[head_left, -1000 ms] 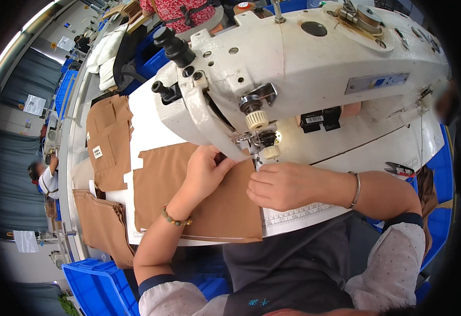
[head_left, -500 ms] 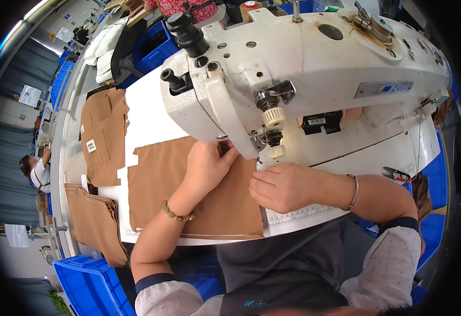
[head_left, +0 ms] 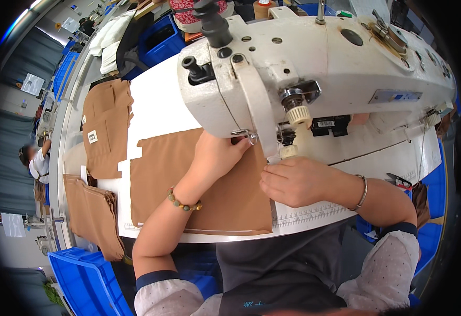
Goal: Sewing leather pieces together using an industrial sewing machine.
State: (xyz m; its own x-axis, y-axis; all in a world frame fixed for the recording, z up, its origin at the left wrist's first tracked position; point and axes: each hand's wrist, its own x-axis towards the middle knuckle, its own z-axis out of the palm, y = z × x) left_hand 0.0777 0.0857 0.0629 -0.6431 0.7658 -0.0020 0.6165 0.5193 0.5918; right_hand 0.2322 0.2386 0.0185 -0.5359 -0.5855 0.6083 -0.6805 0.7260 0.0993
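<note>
Uneven pulling could've skewed the brown panel [head_left: 230, 208], lying partly under the sewing machine [head_left: 341, 63]. The left hand [head_left: 217, 155] was half-curled on it; the right hand [head_left: 296, 181] bunched at its edge, couldn't tell if pinching. White tabletop [head_left: 157, 100] underneath, blue bin [head_left: 86, 271] and co-worker [head_left: 40, 164] off left.

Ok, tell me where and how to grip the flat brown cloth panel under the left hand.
Likely best: pinch the flat brown cloth panel by its left edge, coming from the left. That edge lies flat, uncovered; the left hand and right hand are nearer the white sewing machine.
</note>
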